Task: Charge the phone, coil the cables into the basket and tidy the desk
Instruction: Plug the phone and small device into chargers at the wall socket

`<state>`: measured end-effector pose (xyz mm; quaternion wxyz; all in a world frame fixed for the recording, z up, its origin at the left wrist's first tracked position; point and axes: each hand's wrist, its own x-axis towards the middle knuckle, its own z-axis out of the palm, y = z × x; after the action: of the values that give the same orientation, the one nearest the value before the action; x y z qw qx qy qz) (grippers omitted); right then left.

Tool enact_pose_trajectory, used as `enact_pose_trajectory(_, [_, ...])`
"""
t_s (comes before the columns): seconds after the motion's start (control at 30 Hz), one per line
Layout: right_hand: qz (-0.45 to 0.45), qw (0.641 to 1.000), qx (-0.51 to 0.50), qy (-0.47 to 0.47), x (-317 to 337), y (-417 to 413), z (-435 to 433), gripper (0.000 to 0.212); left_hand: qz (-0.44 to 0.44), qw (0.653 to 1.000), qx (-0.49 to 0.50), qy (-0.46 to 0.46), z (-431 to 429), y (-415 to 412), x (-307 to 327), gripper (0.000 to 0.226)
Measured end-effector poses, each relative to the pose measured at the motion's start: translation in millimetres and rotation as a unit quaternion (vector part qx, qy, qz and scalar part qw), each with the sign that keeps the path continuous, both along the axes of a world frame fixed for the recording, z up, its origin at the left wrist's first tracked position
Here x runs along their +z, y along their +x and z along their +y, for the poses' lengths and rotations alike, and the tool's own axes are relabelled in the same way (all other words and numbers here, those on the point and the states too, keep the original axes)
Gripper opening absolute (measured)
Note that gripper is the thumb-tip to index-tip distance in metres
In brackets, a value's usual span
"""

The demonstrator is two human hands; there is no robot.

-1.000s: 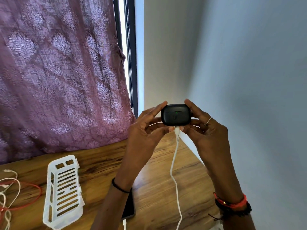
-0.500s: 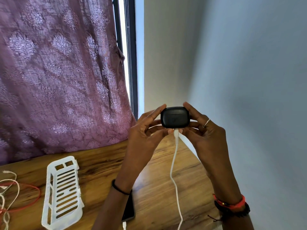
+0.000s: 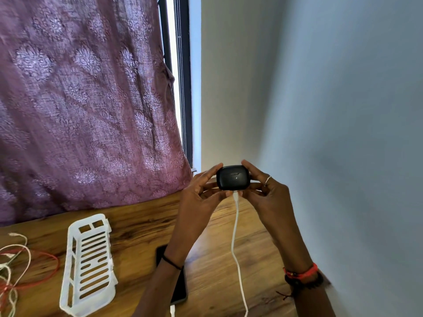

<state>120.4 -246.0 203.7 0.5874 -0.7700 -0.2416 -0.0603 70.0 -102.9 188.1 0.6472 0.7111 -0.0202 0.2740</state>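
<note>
Lowered a little since the earlier frames: black earbud case (image 3: 233, 177), green light gone. Below, wooden surface (image 3: 212, 266) with white slotted basket (image 3: 88, 266) at left, tangled red and white cables (image 3: 16, 266) beside it. Phone (image 3: 179, 287) flat under left forearm. Held between left hand (image 3: 196, 197) and right hand (image 3: 265, 197), fingers closed on the case, white charging cable (image 3: 235, 243) plugged beneath.

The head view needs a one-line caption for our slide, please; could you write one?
Both hands, left and right, hold a black earbud case with a white cable plugged in above the desk.
</note>
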Motion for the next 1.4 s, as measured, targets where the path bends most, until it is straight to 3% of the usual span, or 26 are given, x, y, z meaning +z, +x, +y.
enact_pose_trajectory(0.3, [0.081, 0.996, 0.025, -0.007, -55.0, 30.4, 21.5, 0.061, 0.066, 0.997, 0.032, -0.009, 14.2, 18.8, -51.0, 0.060])
enact_pose_trajectory(0.73, [0.223, 0.970, 0.061, -0.074, -149.9, 54.7, 37.4, 0.059, 0.209, 0.974, 0.055, 0.062, 28.9, 32.7, -144.7, 0.050])
enact_pose_trajectory(1.1, [0.237, 0.952, 0.063, -0.185, -212.4, 63.0, 46.2, 0.058, 0.315, 0.943, 0.067, 0.085, 36.5, 40.7, -216.9, 0.052])
enact_pose_trajectory(1.4, [0.254, 0.942, 0.069, -0.210, -236.7, 64.5, 46.1, 0.054, 0.378, 0.910, 0.090, 0.142, 33.0, 39.3, -239.9, 0.056])
